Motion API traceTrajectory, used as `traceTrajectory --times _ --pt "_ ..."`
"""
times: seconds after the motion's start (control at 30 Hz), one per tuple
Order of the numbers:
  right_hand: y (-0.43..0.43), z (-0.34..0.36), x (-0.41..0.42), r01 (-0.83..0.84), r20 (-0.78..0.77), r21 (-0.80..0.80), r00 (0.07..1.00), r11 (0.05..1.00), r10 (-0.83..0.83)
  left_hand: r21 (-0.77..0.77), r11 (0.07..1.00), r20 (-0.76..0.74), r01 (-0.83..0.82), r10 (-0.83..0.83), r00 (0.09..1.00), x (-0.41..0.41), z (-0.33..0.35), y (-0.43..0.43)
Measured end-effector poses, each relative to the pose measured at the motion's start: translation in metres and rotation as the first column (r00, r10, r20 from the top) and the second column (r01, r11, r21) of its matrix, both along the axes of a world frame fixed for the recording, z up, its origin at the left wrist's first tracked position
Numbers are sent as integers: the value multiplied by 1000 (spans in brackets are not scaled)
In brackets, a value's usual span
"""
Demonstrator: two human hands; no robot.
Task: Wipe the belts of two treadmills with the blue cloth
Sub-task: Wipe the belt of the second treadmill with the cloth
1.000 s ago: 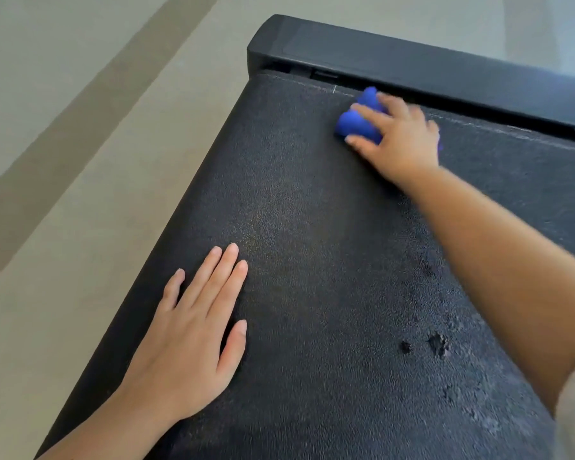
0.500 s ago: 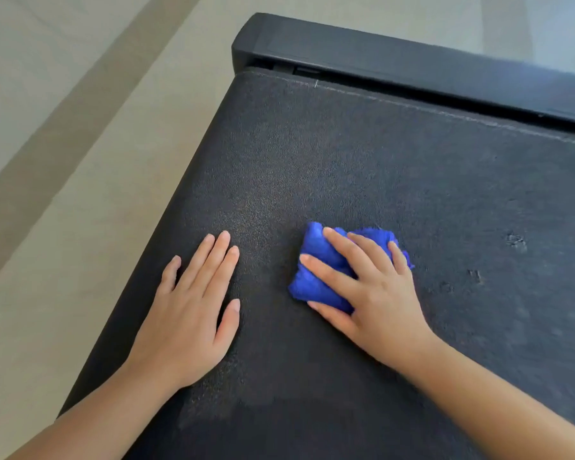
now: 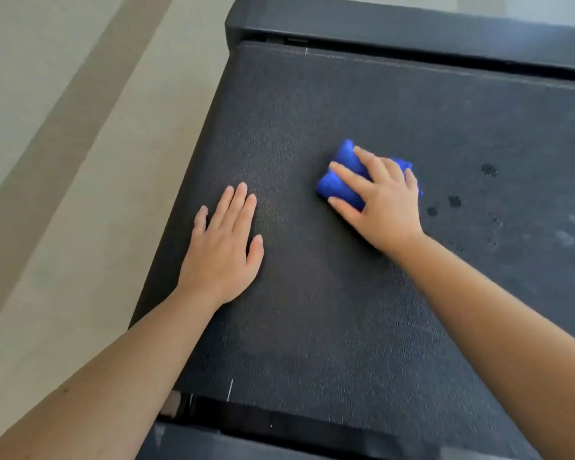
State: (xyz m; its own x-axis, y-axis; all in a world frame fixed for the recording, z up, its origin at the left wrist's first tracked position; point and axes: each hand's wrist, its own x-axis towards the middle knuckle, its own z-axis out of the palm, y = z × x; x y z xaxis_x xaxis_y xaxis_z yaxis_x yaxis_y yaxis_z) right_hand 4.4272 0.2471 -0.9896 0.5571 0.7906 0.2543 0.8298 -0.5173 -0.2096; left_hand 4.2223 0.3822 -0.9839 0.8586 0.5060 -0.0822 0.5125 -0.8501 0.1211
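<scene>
Blue cloth (image 3: pixel 341 180) bunched mid-belt (image 3: pixel 346 310), gripped under right hand (image 3: pixel 384 207): fingers curled over wad, thumb at its near edge. Left hand (image 3: pixel 223 247) flat, fingers straight, braced near belt's left edge, holding nothing. Dark spots (image 3: pixel 453 201) on belt just right of cloth. Judged: wiping belt 1 of 2. Press evenly, overlap strokes across full belt width, carry next pass over spots, refold once soiled.

place: gym or exercise room | evidence: black treadmill belt (image 3: pixel 346 111), pale floor (image 3: pixel 47 161)
</scene>
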Motion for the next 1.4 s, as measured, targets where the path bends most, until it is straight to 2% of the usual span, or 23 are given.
traceTrajectory --times 0.17,0.3,0.37,0.47,0.57,0.73,0.83,0.9,1.03,1.1,1.2,1.3,1.4 --pt "-73 -2 -135 -156 -7 -5 988 988 156 -11 1000 24 9 -9 1000 0 0 -1" --pt "-72 -1 -120 -291 12 -39 956 956 292 -11 1000 38 14 -13 999 -1 0 -1" --pt "-56 -2 -83 -226 39 -51 973 973 228 -7 1000 13 7 -7 1000 -1 -2 0" --pt "-32 -1 -33 42 24 -43 999 998 -41 12 1000 -32 8 -8 999 0 -3 3" --pt "-27 -3 -32 165 14 -40 986 986 -164 8 1000 -25 20 -20 999 0 -3 3" --pt "-81 -5 -122 168 3 26 986 985 -169 19 1000 -32 13 -12 999 1 0 1" --pt "-125 -6 -185 134 19 12 991 991 -134 54 998 -78 21 -17 997 2 -1 1" --pt "-136 -7 -197 130 21 -14 991 991 -129 71 997 -108 24 -16 994 4 0 1" --pt "-135 -3 -171 24 53 -46 998 999 -21 62 998 -143 -16 24 989 2 6 -18" --pt "-133 -4 -146 23 59 -62 998 998 -20 54 997 -117 48 -41 992 -3 5 -47" --pt "-124 1 -100 195 37 -89 981 977 -192 27 974 -63 223 -221 973 -1 3 -92" --pt "-113 6 -62 350 -47 -121 933 929 -358 27 940 -62 340 -337 939 4 -1 -104" --pt "-122 3 -78 318 -7 -67 948 946 -319 9 940 -24 340 -340 940 3 -4 -102"
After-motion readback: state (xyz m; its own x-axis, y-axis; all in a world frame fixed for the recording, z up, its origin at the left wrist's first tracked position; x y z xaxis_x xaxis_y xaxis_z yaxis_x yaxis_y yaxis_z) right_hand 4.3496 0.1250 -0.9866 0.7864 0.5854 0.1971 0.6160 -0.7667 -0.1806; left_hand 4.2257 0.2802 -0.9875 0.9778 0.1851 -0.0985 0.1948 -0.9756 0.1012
